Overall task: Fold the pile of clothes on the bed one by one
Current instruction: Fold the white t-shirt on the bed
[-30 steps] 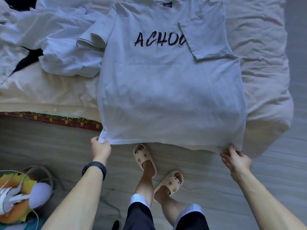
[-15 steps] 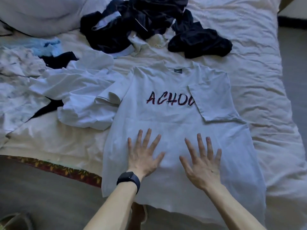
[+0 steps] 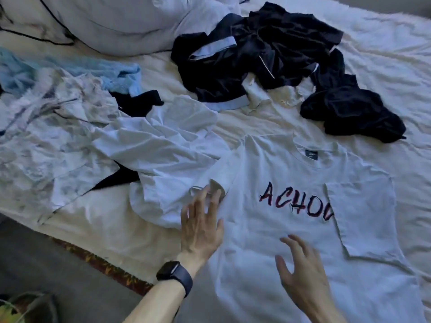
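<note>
A white T-shirt [image 3: 275, 238] printed "ACHOO" lies flat, face up, on the bed [image 3: 384, 54], its hem over the near edge. Its right sleeve [image 3: 363, 217] is folded in over the chest, covering the end of the word. My left hand [image 3: 201, 227], watch on the wrist, has its fingers spread and reaches up to the shirt's left sleeve [image 3: 218, 180], fingertips at the sleeve opening. My right hand [image 3: 300, 273] hovers open over the shirt's lower middle, slightly blurred.
A crumpled white garment [image 3: 163, 155] lies just left of the shirt. Further left are a grey-patterned cloth [image 3: 46, 141] and a light blue one [image 3: 70, 71]. A dark clothes pile [image 3: 275, 54] sits behind, a pillow [image 3: 121, 22] at the back left.
Both hands let go of the hem, pressed flat on the shirt's middle, then lifted. My left hand moved up and left to the left sleeve. My view tilted up over the bed.
</note>
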`<state>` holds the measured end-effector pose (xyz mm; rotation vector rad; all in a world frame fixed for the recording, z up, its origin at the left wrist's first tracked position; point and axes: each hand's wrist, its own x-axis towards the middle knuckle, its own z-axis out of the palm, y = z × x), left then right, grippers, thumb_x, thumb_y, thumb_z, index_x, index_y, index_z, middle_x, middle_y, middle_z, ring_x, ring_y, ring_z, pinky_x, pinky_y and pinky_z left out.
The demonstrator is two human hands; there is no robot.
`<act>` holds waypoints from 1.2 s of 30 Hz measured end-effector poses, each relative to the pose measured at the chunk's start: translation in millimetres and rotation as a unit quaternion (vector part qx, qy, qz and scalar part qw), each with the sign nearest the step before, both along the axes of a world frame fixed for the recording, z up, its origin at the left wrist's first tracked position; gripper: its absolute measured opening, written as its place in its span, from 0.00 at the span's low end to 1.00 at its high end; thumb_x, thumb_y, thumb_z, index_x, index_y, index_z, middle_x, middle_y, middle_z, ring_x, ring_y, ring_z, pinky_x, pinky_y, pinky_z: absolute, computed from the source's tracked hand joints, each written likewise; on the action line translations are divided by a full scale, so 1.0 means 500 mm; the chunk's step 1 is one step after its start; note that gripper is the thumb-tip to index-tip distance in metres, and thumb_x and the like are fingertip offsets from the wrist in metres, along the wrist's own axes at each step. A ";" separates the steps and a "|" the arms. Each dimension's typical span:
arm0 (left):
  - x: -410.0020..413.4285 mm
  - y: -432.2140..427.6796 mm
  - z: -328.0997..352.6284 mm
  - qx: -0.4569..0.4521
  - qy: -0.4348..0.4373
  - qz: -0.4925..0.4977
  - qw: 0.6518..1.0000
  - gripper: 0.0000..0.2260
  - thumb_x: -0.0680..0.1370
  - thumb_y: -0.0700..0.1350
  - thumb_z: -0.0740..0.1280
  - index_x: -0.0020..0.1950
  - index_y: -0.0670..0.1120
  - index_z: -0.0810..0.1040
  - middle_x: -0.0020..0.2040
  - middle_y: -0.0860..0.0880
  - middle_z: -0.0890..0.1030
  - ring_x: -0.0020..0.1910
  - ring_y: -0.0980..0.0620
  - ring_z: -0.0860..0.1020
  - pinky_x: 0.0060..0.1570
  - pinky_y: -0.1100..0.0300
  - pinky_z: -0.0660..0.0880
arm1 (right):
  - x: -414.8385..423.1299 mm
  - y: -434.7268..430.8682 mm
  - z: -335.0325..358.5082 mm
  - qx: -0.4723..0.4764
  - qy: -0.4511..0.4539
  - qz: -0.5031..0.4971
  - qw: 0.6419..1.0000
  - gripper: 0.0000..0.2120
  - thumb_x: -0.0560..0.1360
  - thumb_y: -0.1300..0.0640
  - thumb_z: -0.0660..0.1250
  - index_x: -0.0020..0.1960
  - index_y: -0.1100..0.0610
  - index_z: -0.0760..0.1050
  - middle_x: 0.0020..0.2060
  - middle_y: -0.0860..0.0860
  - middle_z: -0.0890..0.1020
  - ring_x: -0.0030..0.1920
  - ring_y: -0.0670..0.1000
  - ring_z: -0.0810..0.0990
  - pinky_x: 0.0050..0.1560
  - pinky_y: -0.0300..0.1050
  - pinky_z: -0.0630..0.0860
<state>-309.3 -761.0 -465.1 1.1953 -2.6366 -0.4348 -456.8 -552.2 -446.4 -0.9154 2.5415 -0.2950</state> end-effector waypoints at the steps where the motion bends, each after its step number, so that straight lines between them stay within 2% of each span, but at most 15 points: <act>1: -0.010 -0.051 0.003 -0.001 -0.019 -0.002 1.000 0.35 0.68 0.50 0.75 0.73 0.49 0.67 0.72 0.43 0.71 0.62 0.41 0.72 0.54 0.44 0.74 | -0.004 -0.081 0.019 -0.041 -0.013 0.033 0.999 0.19 0.77 0.53 0.72 0.67 0.49 0.76 0.68 0.48 0.75 0.67 0.54 0.74 0.61 0.52 0.74; 4: -0.036 -0.156 -0.008 0.018 -0.093 -0.033 0.995 0.35 0.62 0.46 0.79 0.68 0.48 0.74 0.63 0.44 0.77 0.55 0.43 0.76 0.46 0.51 0.77 | -0.033 -0.310 0.019 -0.082 -0.015 0.161 0.983 0.24 0.80 0.59 0.66 0.74 0.45 0.69 0.74 0.45 0.66 0.58 0.49 0.79 0.48 0.47 0.77; 6: -0.035 -0.186 -0.021 0.002 -0.114 -0.082 0.990 0.27 0.59 0.43 0.80 0.57 0.50 0.80 0.51 0.49 0.80 0.44 0.47 0.79 0.36 0.56 0.74 | -0.059 -0.429 0.004 -0.011 0.009 0.291 0.957 0.29 0.79 0.63 0.65 0.75 0.43 0.65 0.76 0.45 0.62 0.54 0.51 0.79 0.38 0.47 0.72; 8: -0.025 -0.220 -0.024 0.009 -0.096 -0.113 0.989 0.17 0.63 0.41 0.79 0.50 0.49 0.83 0.43 0.50 0.79 0.39 0.47 0.79 0.31 0.57 0.73 | -0.088 -0.509 -0.009 0.088 0.036 0.403 0.910 0.24 0.78 0.63 0.66 0.70 0.46 0.71 0.70 0.48 0.69 0.53 0.57 0.81 0.35 0.48 0.70; 10: -0.010 -0.255 -0.019 0.109 -0.081 -0.100 0.986 0.11 0.76 0.42 0.70 0.58 0.50 0.82 0.50 0.49 0.81 0.49 0.45 0.80 0.41 0.54 0.76 | -0.119 -0.558 0.001 0.075 0.051 0.450 0.888 0.12 0.77 0.61 0.69 0.59 0.51 0.77 0.56 0.51 0.78 0.45 0.63 0.82 0.32 0.48 0.68; 12: 0.005 -0.297 -0.006 0.262 0.003 -0.009 0.965 0.14 0.81 0.42 0.62 0.64 0.50 0.80 0.57 0.50 0.82 0.57 0.47 0.79 0.52 0.53 0.76 | -0.143 -0.598 0.024 -0.005 0.045 0.419 0.907 0.07 0.74 0.58 0.73 0.51 0.51 0.79 0.46 0.51 0.81 0.37 0.62 0.82 0.29 0.47 0.70; 15: 0.011 -0.360 0.007 0.468 0.159 0.209 0.844 0.07 0.83 0.45 0.63 0.53 0.50 0.82 0.50 0.48 0.84 0.46 0.51 0.81 0.46 0.57 0.77 | -0.154 -0.689 0.083 -0.097 -0.042 0.256 0.961 0.04 0.75 0.59 0.74 0.46 0.54 0.79 0.43 0.48 0.82 0.32 0.51 0.84 0.29 0.37 0.71; 17: 0.016 -0.385 0.002 0.539 0.220 0.287 0.761 0.08 0.83 0.44 0.62 0.48 0.49 0.79 0.45 0.45 0.84 0.37 0.51 0.82 0.40 0.54 0.79 | -0.154 -0.757 0.095 -0.102 -0.090 0.146 0.980 0.04 0.77 0.55 0.73 0.46 0.53 0.79 0.41 0.46 0.82 0.29 0.44 0.83 0.27 0.32 0.67; 19: 0.015 -0.393 0.001 0.509 0.196 0.280 0.790 0.08 0.82 0.50 0.63 0.48 0.50 0.79 0.44 0.50 0.84 0.41 0.50 0.82 0.45 0.53 0.78 | -0.144 -0.809 0.086 -0.058 -0.122 0.142 0.981 0.04 0.76 0.54 0.73 0.46 0.52 0.79 0.36 0.47 0.83 0.28 0.42 0.81 0.31 0.35 0.70; 23: -0.021 -0.362 0.028 0.478 0.084 0.205 0.850 0.22 0.75 0.70 0.62 0.53 0.52 0.76 0.46 0.57 0.81 0.48 0.51 0.79 0.45 0.55 0.73 | -0.117 -0.852 0.042 0.034 -0.149 0.229 0.961 0.04 0.74 0.55 0.74 0.47 0.52 0.81 0.32 0.48 0.83 0.34 0.46 0.83 0.42 0.47 0.80; 26: -0.033 -0.342 0.026 0.398 -0.008 0.178 0.900 0.16 0.80 0.60 0.62 0.52 0.47 0.76 0.48 0.49 0.81 0.50 0.44 0.78 0.44 0.53 0.74 | -0.121 -0.859 0.036 0.058 -0.193 0.235 0.951 0.07 0.74 0.54 0.74 0.51 0.53 0.80 0.38 0.49 0.85 0.35 0.45 0.84 0.45 0.45 0.82; 29: -0.010 -0.330 0.019 0.398 0.021 0.210 0.893 0.13 0.82 0.53 0.62 0.46 0.45 0.75 0.41 0.48 0.77 0.47 0.41 0.78 0.39 0.54 0.70 | -0.148 -0.851 0.035 0.090 -0.197 0.217 0.952 0.06 0.76 0.57 0.71 0.53 0.52 0.78 0.48 0.48 0.83 0.33 0.44 0.84 0.38 0.45 0.83; 31: -0.001 -0.325 0.029 0.389 0.026 0.207 0.897 0.13 0.82 0.53 0.63 0.46 0.44 0.75 0.39 0.48 0.76 0.45 0.41 0.77 0.38 0.54 0.69 | -0.163 -0.843 0.035 0.031 -0.181 0.188 0.965 0.06 0.76 0.60 0.71 0.46 0.48 0.79 0.47 0.47 0.83 0.34 0.46 0.85 0.44 0.50 0.84; 34: -0.019 -0.314 0.050 0.334 0.054 0.198 0.920 0.10 0.82 0.50 0.63 0.47 0.45 0.73 0.40 0.48 0.76 0.41 0.44 0.74 0.37 0.54 0.66 | -0.164 -0.811 0.069 -0.040 -0.185 0.157 0.969 0.13 0.74 0.63 0.72 0.41 0.44 0.78 0.41 0.41 0.83 0.37 0.40 0.83 0.39 0.37 0.77; 36: -0.048 -0.290 0.079 0.211 0.101 0.162 0.959 0.06 0.81 0.46 0.65 0.47 0.45 0.74 0.40 0.48 0.77 0.38 0.44 0.74 0.34 0.54 0.67 | -0.175 -0.753 0.105 -0.089 -0.199 0.123 0.968 0.12 0.74 0.63 0.72 0.42 0.46 0.78 0.40 0.42 0.83 0.38 0.38 0.81 0.34 0.32 0.73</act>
